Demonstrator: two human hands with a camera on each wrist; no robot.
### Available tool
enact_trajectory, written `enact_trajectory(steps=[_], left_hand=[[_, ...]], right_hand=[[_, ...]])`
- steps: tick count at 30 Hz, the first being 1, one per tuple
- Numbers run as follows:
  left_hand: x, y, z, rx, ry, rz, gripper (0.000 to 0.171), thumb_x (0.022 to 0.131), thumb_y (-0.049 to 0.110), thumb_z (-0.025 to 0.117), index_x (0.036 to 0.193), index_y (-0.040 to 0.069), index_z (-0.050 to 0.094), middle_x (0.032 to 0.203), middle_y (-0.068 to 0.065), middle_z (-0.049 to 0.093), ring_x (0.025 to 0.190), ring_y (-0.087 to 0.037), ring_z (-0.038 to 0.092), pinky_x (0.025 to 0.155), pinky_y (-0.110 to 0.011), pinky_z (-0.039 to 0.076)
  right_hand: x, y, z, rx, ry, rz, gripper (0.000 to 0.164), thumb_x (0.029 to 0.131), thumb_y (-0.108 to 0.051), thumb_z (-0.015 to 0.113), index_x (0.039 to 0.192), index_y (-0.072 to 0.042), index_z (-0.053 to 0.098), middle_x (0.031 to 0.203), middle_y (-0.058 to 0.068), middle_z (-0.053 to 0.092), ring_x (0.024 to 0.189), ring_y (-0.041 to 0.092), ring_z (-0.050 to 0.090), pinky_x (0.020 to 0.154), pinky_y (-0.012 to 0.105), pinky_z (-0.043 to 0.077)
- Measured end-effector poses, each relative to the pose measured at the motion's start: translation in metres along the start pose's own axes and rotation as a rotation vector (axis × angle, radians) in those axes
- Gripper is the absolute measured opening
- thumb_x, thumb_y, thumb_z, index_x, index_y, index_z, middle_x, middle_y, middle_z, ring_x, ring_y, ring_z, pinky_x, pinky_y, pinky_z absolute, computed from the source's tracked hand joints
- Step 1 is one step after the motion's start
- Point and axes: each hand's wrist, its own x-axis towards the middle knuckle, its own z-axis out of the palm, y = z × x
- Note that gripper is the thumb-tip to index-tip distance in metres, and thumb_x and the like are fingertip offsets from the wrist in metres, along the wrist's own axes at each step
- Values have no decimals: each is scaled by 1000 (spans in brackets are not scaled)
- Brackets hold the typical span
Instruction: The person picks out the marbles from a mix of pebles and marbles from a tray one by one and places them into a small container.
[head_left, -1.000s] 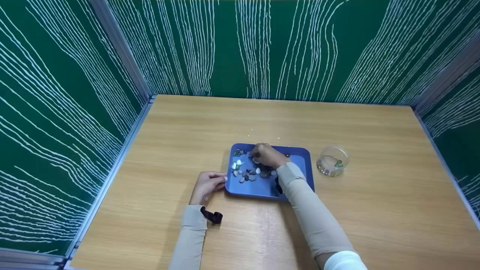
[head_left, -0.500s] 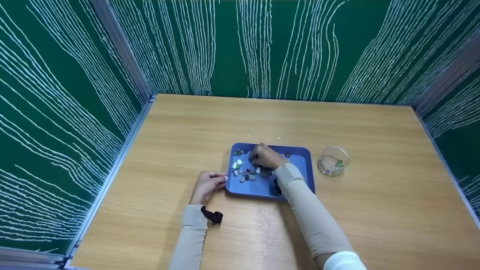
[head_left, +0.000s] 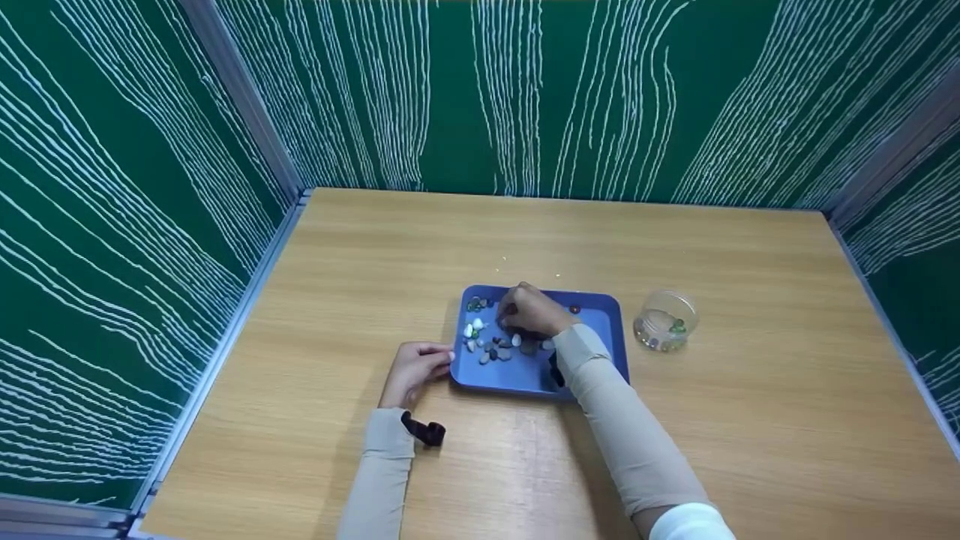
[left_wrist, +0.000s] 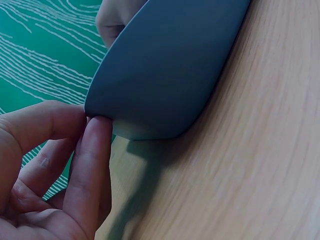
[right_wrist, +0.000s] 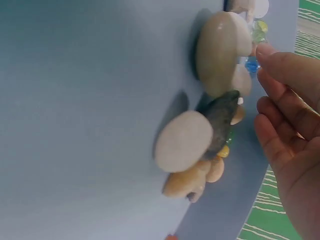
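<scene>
A shallow blue tray holds several pebbles and glass beads. At its left rim my left hand pinches the edge between thumb and fingers, as the left wrist view also shows. My right hand reaches over the tray's upper middle, above the stones. Bent fingers and thumb stand slightly apart in the right wrist view, with a blue glass bead seen beyond the gap. Nearby lie a pale oval pebble, a dark pebble and a large beige pebble. White stones sit at the tray's left.
A clear round tub with glass pieces stands to the right of the tray. A brown bead lies near the tray's far right corner. Small white crumbs dot the wooden table behind it. Green patterned panels enclose the table.
My right hand has shifted very slightly over the same part of the tray, its fingertips lifting a little. My left hand keeps its place on the rim.
</scene>
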Motion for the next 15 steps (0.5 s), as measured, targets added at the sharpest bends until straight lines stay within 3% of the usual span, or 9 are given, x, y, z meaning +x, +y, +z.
enact_trajectory(steps=[5,15], left_hand=[[0,-1,1,-6,7,7,25,81,-9,66,105,-15,65,102,-20,71,77,-11,65,71,-24,61],[0,-1,1,6,15,1,24,81,-9,66,104,-13,67,100,-19,71,76,-10,65,71,-24,61]], right_hand=[[-3,-3,-5,12,7,38,16,89,-7,66,102,-2,73,102,11,69,97,23,55,84,37,55],[-10,-6,-19,-7,35,29,18,88,-6,67,104,0,73,102,12,70,97,24,59,83,36,57]])
